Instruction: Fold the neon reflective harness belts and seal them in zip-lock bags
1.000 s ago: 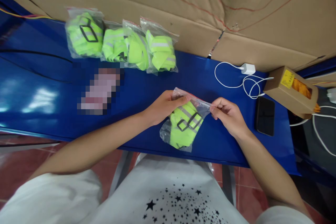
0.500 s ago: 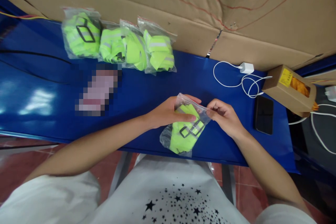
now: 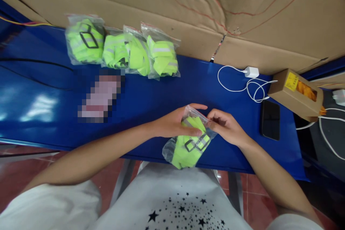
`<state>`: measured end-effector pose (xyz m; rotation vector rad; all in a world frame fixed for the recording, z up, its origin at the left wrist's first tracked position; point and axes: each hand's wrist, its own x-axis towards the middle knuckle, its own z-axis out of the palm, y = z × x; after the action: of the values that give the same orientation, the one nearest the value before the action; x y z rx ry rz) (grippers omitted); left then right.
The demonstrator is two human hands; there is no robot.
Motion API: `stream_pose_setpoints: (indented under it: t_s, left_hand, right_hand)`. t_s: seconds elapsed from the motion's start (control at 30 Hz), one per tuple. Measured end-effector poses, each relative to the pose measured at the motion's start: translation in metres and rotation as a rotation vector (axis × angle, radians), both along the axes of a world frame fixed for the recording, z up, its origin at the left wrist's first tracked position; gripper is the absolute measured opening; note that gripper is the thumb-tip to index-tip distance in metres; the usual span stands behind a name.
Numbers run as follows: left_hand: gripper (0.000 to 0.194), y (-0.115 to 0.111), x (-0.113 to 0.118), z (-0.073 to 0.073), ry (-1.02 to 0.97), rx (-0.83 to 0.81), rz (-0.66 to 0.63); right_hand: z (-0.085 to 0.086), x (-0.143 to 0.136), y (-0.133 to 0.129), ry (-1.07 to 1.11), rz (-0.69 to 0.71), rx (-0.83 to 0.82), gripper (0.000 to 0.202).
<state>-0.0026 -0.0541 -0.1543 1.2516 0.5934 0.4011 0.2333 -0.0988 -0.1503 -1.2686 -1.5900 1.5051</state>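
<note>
A clear zip-lock bag (image 3: 185, 154) with a folded neon-yellow reflective strap and black buckles inside lies tilted near the table's front edge. My left hand (image 3: 180, 122) grips it from the left, thumb across the front and fingers behind. My right hand (image 3: 223, 124) pinches the bag's zip edge at the upper right between thumb and bent index finger. Part of the bag's opening is hidden by the fingers.
Several similar filled bags (image 3: 161, 55) stand along the cardboard wall (image 3: 121, 3). On the blue table (image 3: 151, 97) are a blurred-out flat object (image 3: 101, 97), a white charger (image 3: 251, 72) with its cable, a black phone (image 3: 270, 120) and a cardboard box (image 3: 285, 95).
My right hand has slid a little left and down along the bag's zip edge, closer to my left hand. The whole view has shifted slightly.
</note>
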Motion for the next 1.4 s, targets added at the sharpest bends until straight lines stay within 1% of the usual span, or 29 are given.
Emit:
stream_pose_setpoints:
  t_s: [0.1,0.23,0.33,0.5,0.7,0.8,0.9,1.0,1.1,1.17,1.4]
  left_hand:
    - [0.086,-0.002,0.0,-0.002,0.01,0.002,-0.033]
    - [0.092,-0.005,0.0,-0.004,0.028,0.009,-0.056]
    - [0.093,-0.007,0.0,-0.005,0.051,0.026,-0.07]
    - [0.098,-0.009,0.001,-0.006,0.074,0.061,-0.079]
    - [0.109,-0.013,0.002,-0.005,0.105,0.094,-0.121]
    - [0.113,-0.015,0.003,-0.007,0.112,0.137,-0.14]
    - [0.115,-0.016,0.004,-0.009,0.115,0.146,-0.151]
    - [0.114,-0.018,0.006,-0.01,0.064,0.177,-0.151]
    - [0.104,-0.02,0.007,-0.011,-0.01,0.197,-0.149]
    - [0.102,-0.021,0.008,-0.012,-0.027,0.197,-0.141]
    - [0.113,-0.021,0.008,-0.016,0.037,0.163,-0.14]
  right_hand:
    - [-0.001,-0.001,-0.001,0.032,0.016,-0.012,0.02]
    - [-0.001,-0.001,-0.003,0.028,0.045,-0.028,0.016]
    - [0.0,-0.002,-0.005,0.007,0.033,-0.017,0.016]
    - [-0.002,-0.006,-0.006,-0.018,0.061,0.04,0.011]
    - [-0.005,-0.008,-0.011,-0.038,0.078,0.044,0.011]
    - [-0.006,-0.009,-0.013,-0.031,0.055,0.07,0.01]
    - [-0.007,-0.012,-0.014,-0.012,0.041,0.073,0.014]
    - [-0.007,-0.016,-0.014,-0.002,0.051,0.054,0.014]
    - [-0.007,-0.019,-0.014,0.009,0.038,0.064,0.02]
    - [-0.007,-0.02,-0.016,0.006,0.03,0.08,0.022]
    - [-0.009,-0.021,-0.019,-0.064,0.021,0.12,0.018]
